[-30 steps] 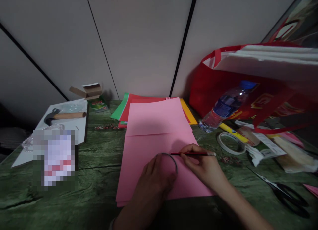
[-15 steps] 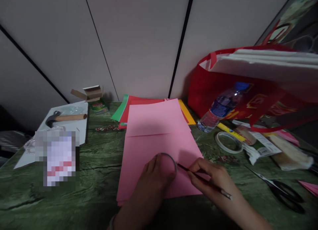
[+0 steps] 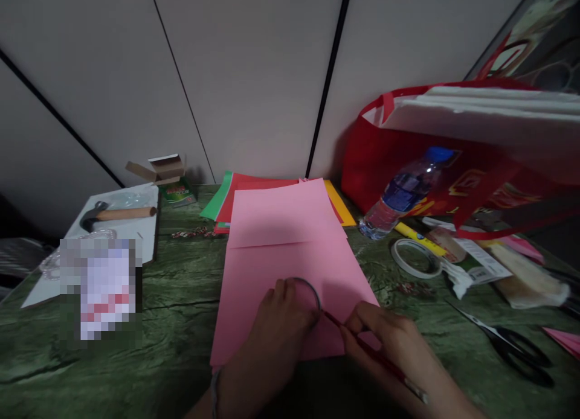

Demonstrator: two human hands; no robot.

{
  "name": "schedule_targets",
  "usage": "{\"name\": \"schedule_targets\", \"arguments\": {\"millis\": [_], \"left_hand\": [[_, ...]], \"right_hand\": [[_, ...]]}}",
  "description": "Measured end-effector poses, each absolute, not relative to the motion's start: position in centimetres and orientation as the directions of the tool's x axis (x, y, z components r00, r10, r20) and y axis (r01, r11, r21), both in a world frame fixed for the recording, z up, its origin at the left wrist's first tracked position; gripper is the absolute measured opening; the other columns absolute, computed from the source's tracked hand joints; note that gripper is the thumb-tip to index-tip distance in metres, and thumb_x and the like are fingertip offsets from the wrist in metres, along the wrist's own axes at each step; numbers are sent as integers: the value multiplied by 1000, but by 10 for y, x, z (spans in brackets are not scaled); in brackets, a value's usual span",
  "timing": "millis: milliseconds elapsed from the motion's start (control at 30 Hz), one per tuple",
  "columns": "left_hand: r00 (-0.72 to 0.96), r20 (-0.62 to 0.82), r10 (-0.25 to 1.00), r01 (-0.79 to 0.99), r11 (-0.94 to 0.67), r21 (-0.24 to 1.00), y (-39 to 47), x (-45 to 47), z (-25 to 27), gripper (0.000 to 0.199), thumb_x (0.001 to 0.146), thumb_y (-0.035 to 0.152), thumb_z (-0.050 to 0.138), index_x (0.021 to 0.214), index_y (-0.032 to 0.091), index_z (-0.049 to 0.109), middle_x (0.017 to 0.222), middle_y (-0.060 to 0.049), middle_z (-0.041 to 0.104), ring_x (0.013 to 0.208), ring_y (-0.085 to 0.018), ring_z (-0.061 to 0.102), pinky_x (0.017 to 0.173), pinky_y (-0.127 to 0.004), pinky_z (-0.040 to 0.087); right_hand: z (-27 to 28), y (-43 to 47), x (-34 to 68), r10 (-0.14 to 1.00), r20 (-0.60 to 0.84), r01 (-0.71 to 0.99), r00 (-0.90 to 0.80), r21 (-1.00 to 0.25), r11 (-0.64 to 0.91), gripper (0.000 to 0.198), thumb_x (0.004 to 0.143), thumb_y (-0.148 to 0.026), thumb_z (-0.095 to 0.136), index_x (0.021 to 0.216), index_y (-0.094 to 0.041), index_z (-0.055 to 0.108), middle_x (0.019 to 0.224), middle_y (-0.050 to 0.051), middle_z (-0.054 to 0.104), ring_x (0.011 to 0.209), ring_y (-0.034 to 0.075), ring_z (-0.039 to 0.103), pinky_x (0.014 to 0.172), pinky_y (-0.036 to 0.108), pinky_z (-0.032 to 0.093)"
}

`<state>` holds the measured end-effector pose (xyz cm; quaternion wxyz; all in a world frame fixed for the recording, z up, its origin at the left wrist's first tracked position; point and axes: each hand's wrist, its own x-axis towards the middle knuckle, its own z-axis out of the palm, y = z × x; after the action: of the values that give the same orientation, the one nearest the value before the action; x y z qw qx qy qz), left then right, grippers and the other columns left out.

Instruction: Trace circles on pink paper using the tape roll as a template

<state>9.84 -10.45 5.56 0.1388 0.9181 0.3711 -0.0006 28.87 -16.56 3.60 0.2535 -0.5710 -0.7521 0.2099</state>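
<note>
A thin grey ring (image 3: 312, 287) lies flat on the front pink sheet of paper (image 3: 254, 267). My left hand (image 3: 277, 329) is closed on its near left side, fingertips at the top left and thumb at the lower right, pressing it to the paper. In my right hand (image 3: 390, 342) is a dark red pencil (image 3: 333, 319), gripped like a pen. Its tip meets the paper at the ring's right outer edge, and its metal-capped end points toward me. Any line drawn there is too fine to see.
Behind lie coloured sheets (image 3: 265, 183). To the right stand a water bottle (image 3: 403, 192) and red bag (image 3: 362, 159), with a tape roll (image 3: 399, 259), yellow tube (image 3: 421, 240) and scissors (image 3: 502, 340). A hammer (image 3: 127, 214) rests on a white board (image 3: 147, 241) at left.
The pencil tip has slid slightly down along the ring's right edge, and my right hand has lowered a little. My left fingers are more bent, with the ring still under them.
</note>
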Motion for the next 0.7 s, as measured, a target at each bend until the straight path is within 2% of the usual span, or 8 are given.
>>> {"name": "schedule_targets", "arguments": {"millis": [167,400,500,700], "left_hand": [[729,-110,676,676,-687,266,-104,97,53,21,78,6,52,89,19,62,93,-8,56,85,-25,48,72,-35,44],[749,-77,658,651,-708,275,-101,96,51,18,78,7,53,89,20,60,95,-8,55,85,-25,47,71,-35,44],[746,-49,665,650,-709,274,-101,96,49,14,76,9,55,85,20,60,92,-8,54,84,-25,47,70,-35,45],[757,-53,652,644,-729,233,-101,95,44,18,74,11,56,88,20,59,93,-8,54,85,-27,47,69,-37,46]], "right_hand": [[40,-171,283,969,130,784,-210,-570,246,15,87,-19,48,72,-23,47,63,-1,58,53,12,57,49,22,41],[31,-179,282,956,170,791,-239,-537,293,16,86,-15,46,73,-22,52,63,0,60,48,11,56,47,20,43],[26,-182,278,940,214,794,-266,-505,339,15,85,-14,47,74,-22,52,63,0,60,47,10,54,46,20,41],[15,-185,259,893,345,788,-288,-444,426,15,83,-12,45,72,-22,48,59,-3,58,45,9,53,44,22,35]]}}
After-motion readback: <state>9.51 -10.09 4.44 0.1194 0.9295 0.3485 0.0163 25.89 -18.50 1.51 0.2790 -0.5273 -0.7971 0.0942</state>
